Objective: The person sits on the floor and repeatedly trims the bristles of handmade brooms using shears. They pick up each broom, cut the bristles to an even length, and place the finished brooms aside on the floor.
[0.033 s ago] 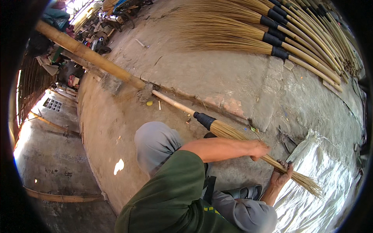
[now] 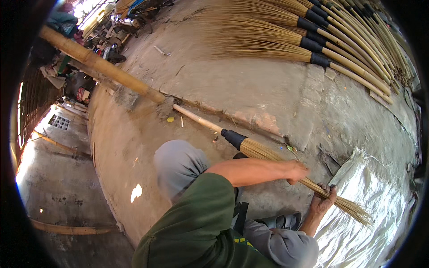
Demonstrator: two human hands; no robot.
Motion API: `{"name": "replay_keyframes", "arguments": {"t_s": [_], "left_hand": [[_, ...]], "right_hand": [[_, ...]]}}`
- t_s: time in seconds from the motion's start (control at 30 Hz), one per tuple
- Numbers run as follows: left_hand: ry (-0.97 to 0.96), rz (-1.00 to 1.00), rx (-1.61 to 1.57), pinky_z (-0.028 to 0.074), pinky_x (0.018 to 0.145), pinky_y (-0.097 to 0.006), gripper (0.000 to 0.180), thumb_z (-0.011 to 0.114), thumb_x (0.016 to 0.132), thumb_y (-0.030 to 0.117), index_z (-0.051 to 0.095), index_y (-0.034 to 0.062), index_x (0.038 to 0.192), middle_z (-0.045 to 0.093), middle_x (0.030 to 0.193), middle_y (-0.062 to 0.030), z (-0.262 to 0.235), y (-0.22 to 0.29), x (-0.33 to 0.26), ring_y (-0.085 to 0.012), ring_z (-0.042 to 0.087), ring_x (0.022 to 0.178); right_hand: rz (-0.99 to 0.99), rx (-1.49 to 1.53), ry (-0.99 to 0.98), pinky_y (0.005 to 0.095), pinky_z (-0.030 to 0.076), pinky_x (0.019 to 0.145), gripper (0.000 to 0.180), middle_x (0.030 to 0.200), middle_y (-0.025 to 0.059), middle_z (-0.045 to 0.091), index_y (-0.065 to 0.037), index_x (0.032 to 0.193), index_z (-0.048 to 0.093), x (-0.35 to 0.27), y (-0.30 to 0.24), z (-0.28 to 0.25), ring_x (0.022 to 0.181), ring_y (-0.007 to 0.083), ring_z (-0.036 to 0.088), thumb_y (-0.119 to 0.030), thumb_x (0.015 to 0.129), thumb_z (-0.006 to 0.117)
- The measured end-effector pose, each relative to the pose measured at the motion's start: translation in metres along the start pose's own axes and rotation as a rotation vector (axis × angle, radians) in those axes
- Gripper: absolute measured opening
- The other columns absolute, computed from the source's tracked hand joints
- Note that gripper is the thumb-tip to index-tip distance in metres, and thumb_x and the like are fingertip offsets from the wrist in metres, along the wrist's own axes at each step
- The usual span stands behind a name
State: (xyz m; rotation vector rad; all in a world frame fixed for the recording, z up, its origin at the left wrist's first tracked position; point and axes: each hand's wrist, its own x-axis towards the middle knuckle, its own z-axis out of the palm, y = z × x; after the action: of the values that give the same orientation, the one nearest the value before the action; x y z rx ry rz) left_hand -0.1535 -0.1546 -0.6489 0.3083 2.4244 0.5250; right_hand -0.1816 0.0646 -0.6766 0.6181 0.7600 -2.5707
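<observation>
A broom [image 2: 261,148] lies slantwise before me, its pale cane handle toward the upper left and its straw bristles toward the lower right. Black binding [image 2: 233,139] wraps the joint between handle and bristles. My left hand [image 2: 296,171] reaches across, fingers closed round the middle of the bristles. Closer to the bristle tips, my right hand [image 2: 322,202] also grips the bundle, with dark-stained fingers wrapped from below. The tips stick out past it over a shiny whitish sheet [image 2: 366,196].
Several finished-looking brooms [image 2: 319,59] lie side by side at the upper right. A thick bamboo pole [image 2: 103,64] slants in from the upper left. Dark metal tongs or shears [image 2: 330,160] rest by the sheet. A low ledge [image 2: 259,120] runs behind the broom. Clutter [image 2: 111,51] fills the far left.
</observation>
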Motion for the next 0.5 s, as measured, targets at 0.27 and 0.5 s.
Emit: {"name": "replay_keyframes", "arguments": {"t_s": [0.27, 0.5], "left_hand": [[-0.16, -0.024, -0.056, 0.057, 0.078, -0.05, 0.05, 0.074, 0.07, 0.009, 0.055, -0.0012, 0.115, 0.071, 0.099, -0.0229, -0.016, 0.006, -0.01, -0.0395, 0.071, 0.096], [-0.17, -0.022, -0.056, 0.056, 0.084, -0.052, 0.061, 0.081, 0.068, 0.02, 0.054, 0.0017, 0.12, 0.071, 0.104, -0.0238, -0.008, 0.001, -0.006, -0.0418, 0.069, 0.102]], "right_hand": [[-0.074, 0.016, 0.099, 0.0414, 0.048, 0.077, 0.021, 0.066, -0.0002, 0.044, -0.01, 0.087, 0.053, -0.006, 0.007, 0.011, 0.064, 0.0187, 0.049, -0.023, 0.1, 0.063], [-0.044, -0.005, 0.148, 0.0408, 0.048, 0.079, 0.023, 0.065, -0.0015, 0.042, -0.013, 0.085, 0.051, -0.007, 0.008, 0.017, 0.064, 0.0167, 0.048, -0.025, 0.101, 0.063]]}}
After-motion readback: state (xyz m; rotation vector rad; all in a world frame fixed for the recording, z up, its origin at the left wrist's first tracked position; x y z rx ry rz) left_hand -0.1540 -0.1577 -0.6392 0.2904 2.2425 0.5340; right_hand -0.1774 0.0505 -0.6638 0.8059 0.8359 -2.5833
